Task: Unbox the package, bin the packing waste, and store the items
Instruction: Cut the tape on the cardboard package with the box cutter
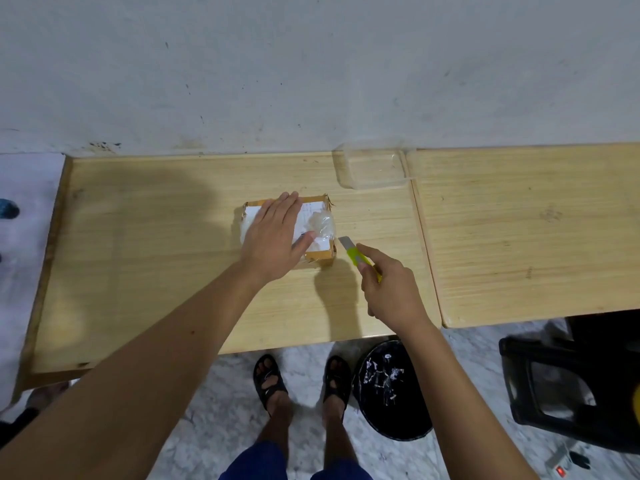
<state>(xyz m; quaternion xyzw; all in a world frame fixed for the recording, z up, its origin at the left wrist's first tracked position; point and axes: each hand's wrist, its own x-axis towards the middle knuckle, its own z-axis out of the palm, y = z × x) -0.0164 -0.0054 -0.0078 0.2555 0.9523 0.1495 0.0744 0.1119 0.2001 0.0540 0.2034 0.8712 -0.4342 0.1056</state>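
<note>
Two hands are working: the left hand (273,233) is lying flat and open on the taped cardboard package (320,252) on the table (156,271), while the right hand (389,289) is gripping a yellow cutter (356,256) just right of it. Light, stiff cardboard with slick tape; best steadied from above.

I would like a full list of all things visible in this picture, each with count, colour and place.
box: 1, brown with white label and clear tape, table middle, under left hand
knife: 1, yellow-green, blade out, beside box's right edge
tub: 1, clear, table's far edge
table: 2 tops, light wood, side by side at wall
bin: 1, black, floor, by right foot
stool: 1, black, floor right
sandals: 2, black, on feet
left hand: flat on box
right hand: gripping knife
</note>
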